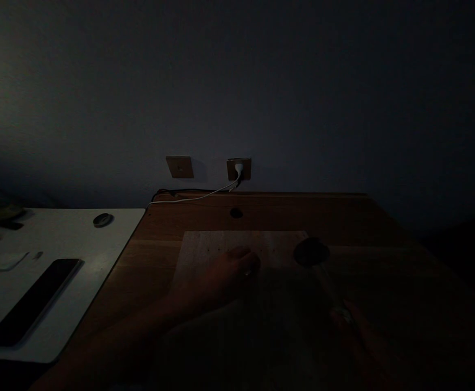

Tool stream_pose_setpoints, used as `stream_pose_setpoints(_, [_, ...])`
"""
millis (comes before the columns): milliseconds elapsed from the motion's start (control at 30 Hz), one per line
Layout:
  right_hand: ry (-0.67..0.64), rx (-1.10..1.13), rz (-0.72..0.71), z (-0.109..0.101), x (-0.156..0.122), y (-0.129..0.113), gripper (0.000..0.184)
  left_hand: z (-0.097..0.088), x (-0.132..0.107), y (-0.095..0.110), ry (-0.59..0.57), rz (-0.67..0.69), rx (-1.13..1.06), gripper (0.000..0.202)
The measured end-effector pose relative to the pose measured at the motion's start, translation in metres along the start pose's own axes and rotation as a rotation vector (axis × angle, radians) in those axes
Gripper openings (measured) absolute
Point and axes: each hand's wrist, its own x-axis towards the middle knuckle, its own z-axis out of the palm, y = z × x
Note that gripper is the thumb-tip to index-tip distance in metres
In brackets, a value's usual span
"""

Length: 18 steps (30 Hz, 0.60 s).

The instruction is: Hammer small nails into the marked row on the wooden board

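Observation:
In dim light, a pale wooden board (196, 250) lies on the brown wooden table. A row of small dark dots, nails or holes, runs across its far part. My left hand (235, 269) rests on the board at this row, with its fingers curled together. Whatever may be between those fingertips is hidden, and a ring shows on one finger. At the lower right, my right hand (353, 320) is closed around the handle of a mallet (311, 252). The mallet's dark rounded head is over the board's far right corner; the dark hides whether it touches.
On the left stands a white table (70, 309) with a dark phone (33, 301) and a small round lid or tin (102, 220). Behind, a white plug (239, 168) sits in a wall socket, its cable (196, 198) trailing along the table's back edge.

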Motion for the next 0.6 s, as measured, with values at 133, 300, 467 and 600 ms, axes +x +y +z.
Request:
stream_pose_setpoints(133, [-0.007, -0.038, 0.075, 0.002, 0.008, 0.001, 0.051, 0.006, 0.058, -0.020, 0.024, -0.030, -0.188, 0.020])
stream_pose_setpoints(300, [-0.032, 0.011, 0.093, 0.003, 0.012, 0.006, 0.055, 0.033, 0.107, -0.035, 0.004, -0.031, -0.198, 0.020])
stream_pose_setpoints(467, [-0.015, 0.071, 0.076, 0.002, 0.009, 0.022, 0.055, 0.054, 0.117, -0.035, -0.046, 0.045, -0.175, 0.029])
stream_pose_setpoints(600, [-0.048, 0.106, 0.101, 0.001, 0.011, 0.026, 0.058, 0.056, 0.113, -0.033, -0.085, 0.085, -0.125, 0.030])
